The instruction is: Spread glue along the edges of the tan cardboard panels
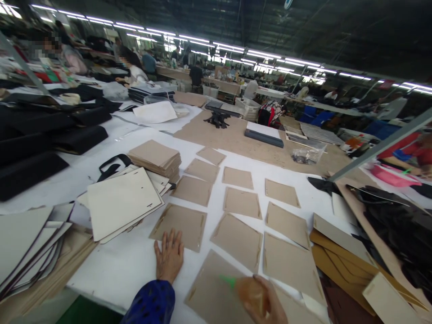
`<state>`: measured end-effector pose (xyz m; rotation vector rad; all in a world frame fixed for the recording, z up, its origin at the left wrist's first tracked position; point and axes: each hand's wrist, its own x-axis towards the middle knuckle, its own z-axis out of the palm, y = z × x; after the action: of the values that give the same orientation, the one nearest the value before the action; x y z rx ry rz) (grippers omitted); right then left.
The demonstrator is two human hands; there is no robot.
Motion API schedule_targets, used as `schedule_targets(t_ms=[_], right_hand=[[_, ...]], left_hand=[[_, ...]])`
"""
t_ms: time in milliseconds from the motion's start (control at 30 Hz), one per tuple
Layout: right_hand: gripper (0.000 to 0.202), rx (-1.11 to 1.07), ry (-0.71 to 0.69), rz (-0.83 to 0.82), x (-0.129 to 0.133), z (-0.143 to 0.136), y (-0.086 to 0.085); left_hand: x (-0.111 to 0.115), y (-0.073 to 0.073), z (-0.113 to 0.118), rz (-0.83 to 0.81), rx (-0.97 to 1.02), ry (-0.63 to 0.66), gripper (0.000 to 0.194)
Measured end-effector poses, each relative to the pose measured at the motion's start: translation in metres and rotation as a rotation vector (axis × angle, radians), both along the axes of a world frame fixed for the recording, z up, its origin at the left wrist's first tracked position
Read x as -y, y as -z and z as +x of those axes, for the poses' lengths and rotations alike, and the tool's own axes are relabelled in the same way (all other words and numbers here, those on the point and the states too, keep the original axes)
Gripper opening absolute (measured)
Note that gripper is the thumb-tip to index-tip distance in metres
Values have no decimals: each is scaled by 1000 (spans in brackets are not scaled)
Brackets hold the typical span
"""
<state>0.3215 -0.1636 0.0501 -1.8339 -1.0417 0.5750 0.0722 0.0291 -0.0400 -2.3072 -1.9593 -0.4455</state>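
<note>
My right hand (270, 302) is wrapped round a squeeze bottle (249, 294) of amber liquid with a green nozzle. The nozzle tip points left, over a grey-brown cardboard panel (209, 281) near the front edge; motion blurs the bottle. Fingers spread, my left hand (170, 256) lies flat at the lower edge of another cardboard panel (184, 222). Shiny strips of glue run along the sides of that panel. More panels of the same kind lie in rough rows beyond, such as the cardboard panel (242, 202) in the middle row.
A stack of brown cardboard (157, 157) stands beyond cream panels (123, 202) on the left. Black folded pieces (50, 135) lie at far left. Mustard-coloured pieces (344, 265) lie at right, near a slanted metal post (381, 146). Other people work at tables in the background.
</note>
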Motion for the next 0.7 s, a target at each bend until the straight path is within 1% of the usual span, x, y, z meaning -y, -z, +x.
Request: schedule_targets(t_ms=[67,167,267,333,433,600,700], right_hand=[[49,128,-111,64,-19,-14,8],[45,270,-253,111,-30,-29,27],[53,378,-316,104,-32,-35,45],[55,421,-333,99,-34,-36,50],[53,462,-335,84,-42,-34,45],[51,543,-262,30,-61,-26,22],[53,547,-257,34,-68,-22,18]], left_hand=[[0,-1,0,0,-7,-2,46],[0,-3,0,-4,-21,2,46],[0,-4,0,-10,-35,7,46],[-1,-4,-1,-14,-41,4,46],[-1,-4,-1,-19,-46,-1,45],[-2,-3,0,-21,-49,-2,46],[-2,-2,-1,-18,-53,-3,46]])
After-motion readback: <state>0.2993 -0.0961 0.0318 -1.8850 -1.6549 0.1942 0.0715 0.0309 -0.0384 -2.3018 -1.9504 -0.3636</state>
